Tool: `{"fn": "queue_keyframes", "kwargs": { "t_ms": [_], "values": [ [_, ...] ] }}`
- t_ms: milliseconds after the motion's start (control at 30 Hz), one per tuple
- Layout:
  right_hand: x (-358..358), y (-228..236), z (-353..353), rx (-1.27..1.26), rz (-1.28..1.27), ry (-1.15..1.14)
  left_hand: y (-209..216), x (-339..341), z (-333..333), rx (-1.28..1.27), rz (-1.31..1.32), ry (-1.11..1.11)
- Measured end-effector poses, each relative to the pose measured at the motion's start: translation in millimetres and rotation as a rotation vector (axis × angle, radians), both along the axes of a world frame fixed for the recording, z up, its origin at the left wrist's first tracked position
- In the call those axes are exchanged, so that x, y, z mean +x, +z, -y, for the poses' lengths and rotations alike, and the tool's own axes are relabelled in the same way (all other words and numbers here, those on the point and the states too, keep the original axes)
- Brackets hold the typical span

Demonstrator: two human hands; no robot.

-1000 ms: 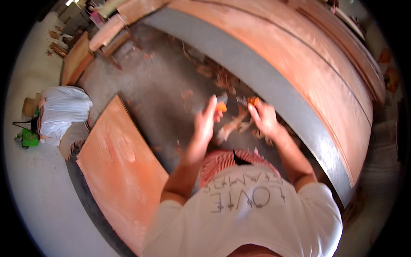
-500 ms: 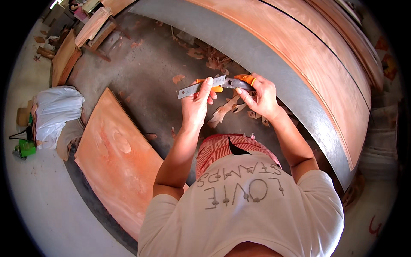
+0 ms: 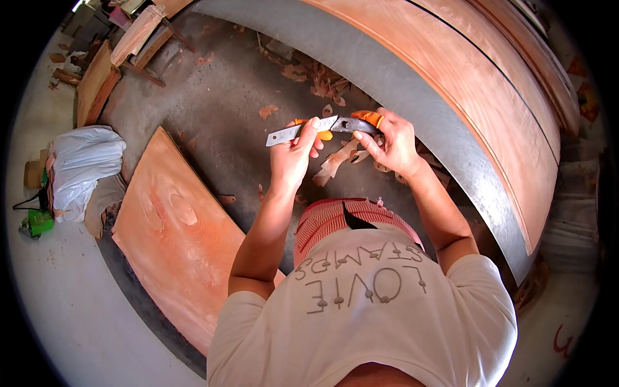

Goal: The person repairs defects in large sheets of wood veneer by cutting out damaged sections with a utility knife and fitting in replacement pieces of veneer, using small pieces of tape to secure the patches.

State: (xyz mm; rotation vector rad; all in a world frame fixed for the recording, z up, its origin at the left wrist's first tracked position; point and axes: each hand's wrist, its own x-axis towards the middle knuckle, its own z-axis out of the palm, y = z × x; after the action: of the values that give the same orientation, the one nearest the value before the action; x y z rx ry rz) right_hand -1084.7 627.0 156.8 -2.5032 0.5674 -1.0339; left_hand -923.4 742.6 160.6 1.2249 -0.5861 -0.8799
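Observation:
In front of my waist, my left hand (image 3: pixel 295 151) pinches a snap-off cutter blade (image 3: pixel 281 137), a flat silver strip with a small hole at its outer end. The thumb lies on top of the strip, and an orange-yellow fingertip covering shows beneath it. My right hand (image 3: pixel 394 145) is closed around dark metal pliers (image 3: pixel 346 125), with an orange covering on its index finger. The pliers' jaws meet the blade's inner end. Fingers hide most of the pliers' handles.
A wood-veneer stack (image 3: pixel 451 84) with a grey metal edge (image 3: pixel 361 71) curves along the right. A loose wood panel (image 3: pixel 180 226) lies at lower left. Wood shavings (image 3: pixel 335 161) litter the floor below my hands. A white plastic bag (image 3: pixel 87 164) sits at far left.
Both hands stay almost in place, still holding the blade and the pliers. The blade and pliers have shifted very slightly to the left.

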Motion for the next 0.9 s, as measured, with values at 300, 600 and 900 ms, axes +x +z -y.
{"fn": "queue_keyframes", "kwargs": {
  "t_ms": [300,600,900],
  "values": [
    [2.2,1.5,-3.5,-0.005,-0.031,0.09,-7.8,-1.0,-5.7,0.067,-0.125,-0.022],
    [-2.1,-18.7,-12.9,0.043,-0.174,0.137,-38.0,-3.2,-27.4,0.132,-0.105,-0.043],
    [3.8,-34.7,-20.3,0.184,-0.1,0.159,-45.4,0.7,-34.1,0.068,-0.308,-0.054]
  ]
}}
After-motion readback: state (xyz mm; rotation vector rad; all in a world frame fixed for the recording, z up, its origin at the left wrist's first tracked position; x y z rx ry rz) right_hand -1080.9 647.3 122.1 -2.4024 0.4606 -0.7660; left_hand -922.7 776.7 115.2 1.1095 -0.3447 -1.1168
